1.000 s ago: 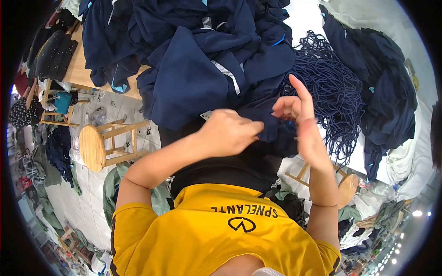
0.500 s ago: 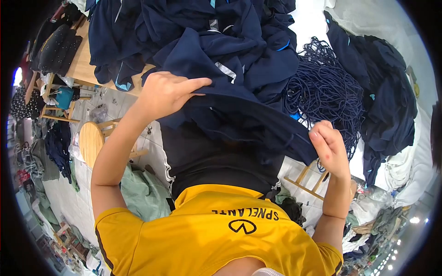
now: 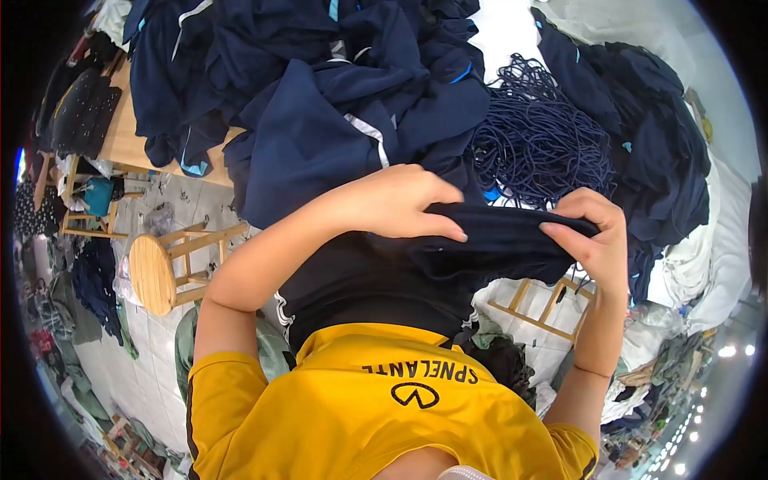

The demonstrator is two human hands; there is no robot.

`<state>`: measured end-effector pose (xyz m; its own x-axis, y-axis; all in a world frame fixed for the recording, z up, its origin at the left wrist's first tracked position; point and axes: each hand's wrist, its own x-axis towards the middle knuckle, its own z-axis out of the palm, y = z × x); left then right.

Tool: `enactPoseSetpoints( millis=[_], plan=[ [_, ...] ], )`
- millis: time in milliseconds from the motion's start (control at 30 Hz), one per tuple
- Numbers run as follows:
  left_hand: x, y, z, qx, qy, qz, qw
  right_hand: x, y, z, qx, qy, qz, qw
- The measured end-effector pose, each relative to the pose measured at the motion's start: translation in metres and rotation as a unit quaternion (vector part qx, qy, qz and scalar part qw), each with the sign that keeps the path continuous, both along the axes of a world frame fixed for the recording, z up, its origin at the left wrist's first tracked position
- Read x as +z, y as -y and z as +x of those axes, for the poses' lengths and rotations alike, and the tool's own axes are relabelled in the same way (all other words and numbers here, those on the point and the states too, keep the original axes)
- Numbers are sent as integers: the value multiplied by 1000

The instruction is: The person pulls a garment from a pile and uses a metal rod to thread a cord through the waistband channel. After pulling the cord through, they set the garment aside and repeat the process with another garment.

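A navy garment (image 3: 504, 240) stretches in front of my waist, its edge folded into a band. My right hand (image 3: 596, 232) pinches the right end of this band between thumb and fingers. Thumb and forefinger of my left hand (image 3: 400, 204) are spread apart at the band's left part, against the dark cloth; its other fingers are hidden. A thin dark cord (image 3: 578, 280) hangs just below my right hand. Beyond my hands, a navy garment with a pale reflective strip (image 3: 368, 138) lies heaped on the table.
A tangled pile of navy cords (image 3: 544, 140) lies on the table's right side, beside more navy garments (image 3: 656, 144). A wooden table edge (image 3: 120, 132) shows at the left. Wooden stools (image 3: 152, 276) stand on the tiled floor, with cloth heaps around.
My left hand has moved right along the garment and opened its thumb and forefinger. My right hand has turned and shifted slightly right and up. The stretched cloth between them is shorter.
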<state>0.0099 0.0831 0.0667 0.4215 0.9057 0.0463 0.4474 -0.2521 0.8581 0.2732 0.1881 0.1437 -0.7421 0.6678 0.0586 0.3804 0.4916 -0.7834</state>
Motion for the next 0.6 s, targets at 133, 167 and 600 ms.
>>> enactPoseSetpoints(
  millis=[133,167,600],
  plan=[
    [-13,1,10,-45,-3,-69,997,5,-7,13,-22,39,-15,999],
    [-18,1,17,-33,27,-54,998,6,-9,15,-20,50,-17,998],
    [-24,4,33,328,-135,434,828,-23,14,-39,32,-7,24,999]
  ],
)
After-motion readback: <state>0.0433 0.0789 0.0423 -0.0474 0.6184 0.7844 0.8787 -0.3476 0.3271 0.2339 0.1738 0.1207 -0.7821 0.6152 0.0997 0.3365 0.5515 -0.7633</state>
